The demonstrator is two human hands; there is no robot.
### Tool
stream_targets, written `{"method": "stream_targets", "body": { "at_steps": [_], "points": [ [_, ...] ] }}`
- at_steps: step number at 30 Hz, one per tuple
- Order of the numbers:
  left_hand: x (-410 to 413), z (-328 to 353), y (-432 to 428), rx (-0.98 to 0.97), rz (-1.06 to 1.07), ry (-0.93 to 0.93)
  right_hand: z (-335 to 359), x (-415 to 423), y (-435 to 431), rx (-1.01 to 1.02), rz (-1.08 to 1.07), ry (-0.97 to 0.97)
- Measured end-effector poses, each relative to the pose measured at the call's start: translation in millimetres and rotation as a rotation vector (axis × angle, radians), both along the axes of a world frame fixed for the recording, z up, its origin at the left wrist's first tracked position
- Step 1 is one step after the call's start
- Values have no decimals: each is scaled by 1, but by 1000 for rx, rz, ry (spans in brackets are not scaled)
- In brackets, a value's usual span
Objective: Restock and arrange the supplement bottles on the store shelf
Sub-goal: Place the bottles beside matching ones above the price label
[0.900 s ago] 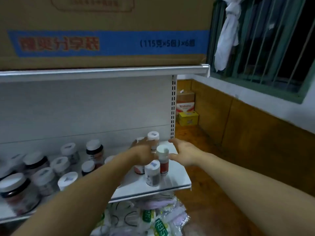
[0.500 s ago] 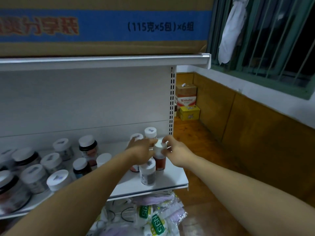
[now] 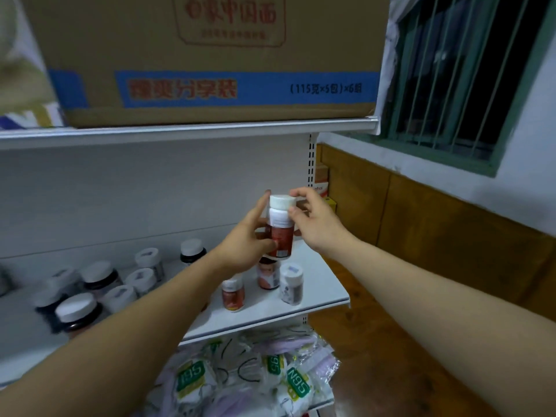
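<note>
Gripping bottle (image 3: 281,230) by body with left hand (image 3: 245,245), thumb across lower label. Pinching cap end with right hand (image 3: 317,224) — likely to turn label forward. Held upright above right end of shelf (image 3: 322,288) — clear of standing bottles (image 3: 291,284).

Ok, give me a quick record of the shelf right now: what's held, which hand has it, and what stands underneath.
held item: white-capped bottle, red-brown label, upright, in the air above the shelf
left hand: grips the bottle's lower body
right hand: pinches at cap and neck
below it: three small bottles standing near the right end of the white shelf
left part of shelf: dark jars with white lids, blurred
upper shelf: cardboard box
under the shelf: bagged masks
</note>
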State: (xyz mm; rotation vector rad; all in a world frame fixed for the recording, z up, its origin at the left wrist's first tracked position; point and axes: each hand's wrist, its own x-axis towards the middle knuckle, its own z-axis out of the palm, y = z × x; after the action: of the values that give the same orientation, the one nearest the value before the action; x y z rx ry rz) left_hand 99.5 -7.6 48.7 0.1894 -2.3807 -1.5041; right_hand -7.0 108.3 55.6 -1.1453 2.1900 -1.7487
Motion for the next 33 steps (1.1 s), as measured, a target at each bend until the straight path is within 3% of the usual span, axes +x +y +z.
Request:
{"method": "stream_targets", "body": {
  "at_steps": [9,13,33],
  "points": [
    [112,22,-9,19,50,111,33,112,-6,8,30,23],
    [146,42,-5,130,-13,117,54,137,-4,-50,123,-18],
    [192,94,43,-105,144,414,115,180,42,-287,466,-16]
  ]
}}
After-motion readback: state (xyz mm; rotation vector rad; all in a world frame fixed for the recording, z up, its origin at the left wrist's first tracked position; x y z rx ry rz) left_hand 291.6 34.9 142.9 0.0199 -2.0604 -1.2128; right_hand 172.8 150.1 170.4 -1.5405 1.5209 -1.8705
